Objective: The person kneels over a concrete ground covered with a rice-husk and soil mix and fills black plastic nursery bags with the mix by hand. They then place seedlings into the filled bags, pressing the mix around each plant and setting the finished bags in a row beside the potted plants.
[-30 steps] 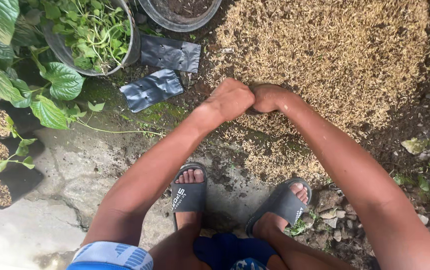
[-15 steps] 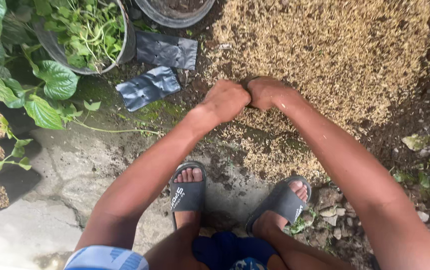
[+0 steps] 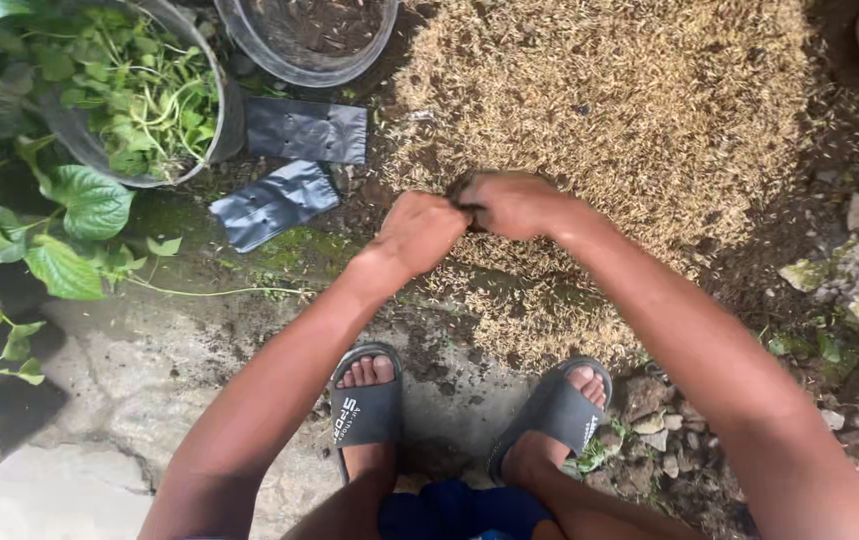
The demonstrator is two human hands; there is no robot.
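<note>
Two feet in dark slide sandals [image 3: 367,410] stand planted wide at the bottom of the frame, bracing a crouch over the ground. Above them, at centre, the left hand [image 3: 421,230] and right hand [image 3: 515,203] meet knuckle to knuckle, fingers curled shut, probably pinching a dark scrap between them, though it is barely visible. Beyond spreads the heap of tan husks [image 3: 609,90]. Flat black planting bags [image 3: 294,170] lie within reach, left of the hands, below a potted green plant [image 3: 139,90] at upper left.
</note>
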